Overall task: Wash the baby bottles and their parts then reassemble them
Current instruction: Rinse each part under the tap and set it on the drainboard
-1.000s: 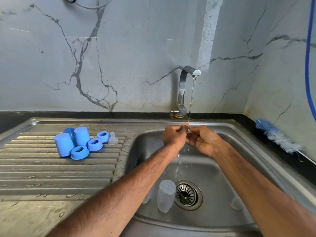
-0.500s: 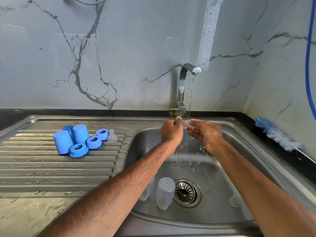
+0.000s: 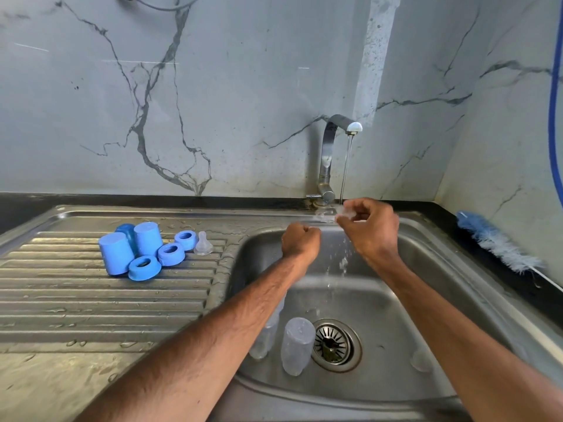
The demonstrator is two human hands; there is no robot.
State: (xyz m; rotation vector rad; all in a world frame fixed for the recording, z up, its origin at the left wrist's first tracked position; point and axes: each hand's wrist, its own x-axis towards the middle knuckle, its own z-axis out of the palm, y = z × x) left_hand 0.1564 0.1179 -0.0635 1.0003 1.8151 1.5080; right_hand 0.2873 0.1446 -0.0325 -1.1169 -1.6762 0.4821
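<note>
Your right hand [image 3: 370, 231] is at the far side of the sink [image 3: 432, 269], just under the tap [image 3: 330, 153]. Its fingers [image 3: 356, 205] pinch a small clear teat [image 3: 347, 212]. The water [image 3: 345, 166] runs down onto the teat and splashes off below your hand. Your left hand [image 3: 301, 242] is just to the left of it and a bit nearer to you. The two hands do not touch. The left fingers [image 3: 307, 231] are curled into a tight fist, and nothing shows inside it.

Down on the sink floor, a clear bottle [image 3: 297, 345] sits just left of the drain [image 3: 333, 342]. A second bottle [image 3: 268, 333] is beside it on the left, half hidden by your left arm. A second teat [image 3: 420, 359] lies to the right of the drain, close to your right arm.

On the wet drain board [image 3: 91, 300] to the left, the blue parts sit in one bunch. There are three caps [image 3: 115, 252] with their closed ends up. Three rings [image 3: 144, 267] sit in a row on their right side. A third teat [image 3: 202, 244] stands upright just right of the far ring. You cannot tell if the two touch.

A blue and white brush [image 3: 499, 245] lies on the dark table [image 3: 438, 210] to the right of the sink. A blue hose [image 3: 555, 102] hangs down the right wall.
</note>
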